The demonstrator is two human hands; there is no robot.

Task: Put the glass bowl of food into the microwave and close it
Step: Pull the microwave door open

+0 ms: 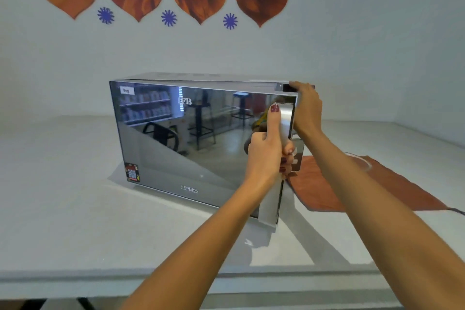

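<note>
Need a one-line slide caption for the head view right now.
Left hand grips the microwave door handle; right hand braces its top right corner.

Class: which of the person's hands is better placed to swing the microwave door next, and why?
The left hand: it is wrapped around the door handle, thumb up. The right hand only braces the microwave at its top right corner.

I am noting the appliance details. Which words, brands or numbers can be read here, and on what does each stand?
"Veg": white label, top left of the microwave door.
"IFB": brand mark, upper middle of the door.
"25PM2S": model number, bottom of the door.
Sticker with QR code, lower left: too small to read.
</note>
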